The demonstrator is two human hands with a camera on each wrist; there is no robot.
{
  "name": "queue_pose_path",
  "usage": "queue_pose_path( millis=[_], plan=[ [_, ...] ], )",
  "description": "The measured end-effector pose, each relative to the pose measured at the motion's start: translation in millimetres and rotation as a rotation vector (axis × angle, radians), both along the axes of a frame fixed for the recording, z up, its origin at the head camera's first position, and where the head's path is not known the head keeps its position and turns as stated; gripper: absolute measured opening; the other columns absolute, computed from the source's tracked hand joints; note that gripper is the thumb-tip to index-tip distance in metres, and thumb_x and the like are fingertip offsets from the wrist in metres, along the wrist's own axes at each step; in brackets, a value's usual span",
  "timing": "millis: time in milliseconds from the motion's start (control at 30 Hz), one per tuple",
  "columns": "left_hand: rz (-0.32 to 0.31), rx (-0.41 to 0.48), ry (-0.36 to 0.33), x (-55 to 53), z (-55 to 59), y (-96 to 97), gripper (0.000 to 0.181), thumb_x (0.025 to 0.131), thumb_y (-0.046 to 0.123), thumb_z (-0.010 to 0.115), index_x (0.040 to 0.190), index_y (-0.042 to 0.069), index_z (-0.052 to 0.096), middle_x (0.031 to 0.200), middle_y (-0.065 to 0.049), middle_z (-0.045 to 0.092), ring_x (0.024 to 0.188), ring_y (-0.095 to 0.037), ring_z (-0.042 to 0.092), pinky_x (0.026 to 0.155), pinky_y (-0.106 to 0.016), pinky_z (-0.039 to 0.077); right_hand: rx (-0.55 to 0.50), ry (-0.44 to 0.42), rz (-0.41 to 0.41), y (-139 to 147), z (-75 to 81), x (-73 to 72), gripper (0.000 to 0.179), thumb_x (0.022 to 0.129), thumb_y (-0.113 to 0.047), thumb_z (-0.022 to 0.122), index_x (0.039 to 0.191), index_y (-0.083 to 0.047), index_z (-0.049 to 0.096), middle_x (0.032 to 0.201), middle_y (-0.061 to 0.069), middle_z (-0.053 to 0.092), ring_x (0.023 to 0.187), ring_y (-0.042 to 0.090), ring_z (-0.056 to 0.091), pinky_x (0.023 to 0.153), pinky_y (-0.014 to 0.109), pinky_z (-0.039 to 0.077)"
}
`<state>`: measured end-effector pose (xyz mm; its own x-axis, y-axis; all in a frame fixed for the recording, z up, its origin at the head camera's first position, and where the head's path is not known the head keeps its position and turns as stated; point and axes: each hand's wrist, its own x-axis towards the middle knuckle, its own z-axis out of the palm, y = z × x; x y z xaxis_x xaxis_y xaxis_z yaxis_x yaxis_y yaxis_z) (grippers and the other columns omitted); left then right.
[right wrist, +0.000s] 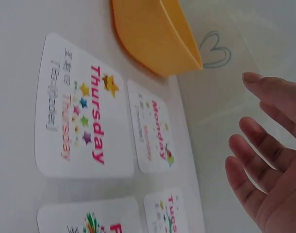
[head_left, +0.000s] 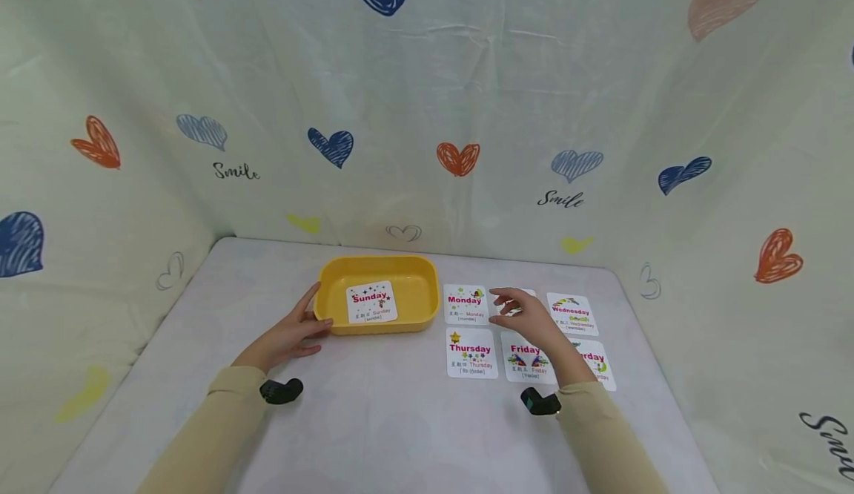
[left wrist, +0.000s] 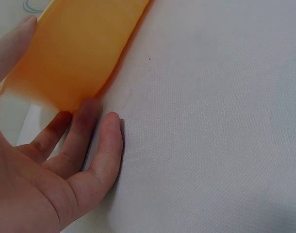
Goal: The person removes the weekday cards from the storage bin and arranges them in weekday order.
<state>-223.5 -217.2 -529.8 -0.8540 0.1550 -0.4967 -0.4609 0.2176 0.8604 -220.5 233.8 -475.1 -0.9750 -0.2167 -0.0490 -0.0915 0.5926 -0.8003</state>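
My left hand [head_left: 293,337] holds the left end of a yellow tray [head_left: 427,323]. In the left wrist view its thumb lies at the tray's rim and two fingers touch the lower edge. A "Sunday" card [head_left: 371,302] lies face up in the tray. My right hand [head_left: 527,316] hovers over the cards to the right, fingers parted and bent a little, with nothing between them. It partly covers the "Tuesday" card [right wrist: 166,213]. Close by lie the "Monday" card [head_left: 465,312], "Thursday" card [head_left: 471,364] and "Friday" card [head_left: 527,370].
A "Wednesday" card [head_left: 572,314] lies at the back right; below it, another card [head_left: 598,366] is partly hidden by my right forearm. The cards form two rows on a white table [head_left: 373,420]. A heart-printed curtain [head_left: 507,86] hangs behind the table and along its sides.
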Motion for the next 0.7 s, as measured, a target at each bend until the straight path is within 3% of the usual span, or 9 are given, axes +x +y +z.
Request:
queue_pose_path(
  millis=[233, 467, 700],
  plan=[
    [0.001, -0.004, -0.011, -0.7, 1.2, -1.1, 0.095, 0.094, 0.029, 0.066, 0.153, 0.047, -0.005, 0.142, -0.02, 0.027, 0.117, -0.035, 0.052, 0.09, -0.045, 0.052, -0.086, -0.006, -0.028, -46, -3.2, -9.8, 0.051, 0.085, -0.013, 0.076, 0.133, -0.011, 0.059, 0.118, 0.017, 0.06, 0.097, 0.024, 0.057, 0.078, 0.031, 0.052],
    [0.0, -0.013, -0.015, -4.8, 2.2, -2.7, 0.095, 0.094, 0.029, 0.067, 0.154, 0.046, -0.005, 0.143, -0.022, 0.025, 0.119, -0.037, 0.052, 0.091, -0.046, 0.051, -0.222, -0.005, -0.003, -97, -6.0, -21.7, 0.051, 0.084, -0.008, 0.076, 0.132, -0.008, 0.059, 0.114, 0.015, 0.061, 0.093, 0.023, 0.058, 0.078, 0.028, 0.054],
    [0.001, -0.006, -0.021, -7.7, 0.7, -3.8, 0.095, 0.094, 0.03, 0.067, 0.154, 0.046, -0.005, 0.145, -0.022, 0.024, 0.119, -0.038, 0.052, 0.091, -0.047, 0.051, -0.363, -0.052, -0.001, -132, -17.7, -31.4, 0.051, 0.084, -0.007, 0.076, 0.132, -0.008, 0.059, 0.111, 0.006, 0.061, 0.095, 0.021, 0.059, 0.079, 0.026, 0.054]
  ],
)
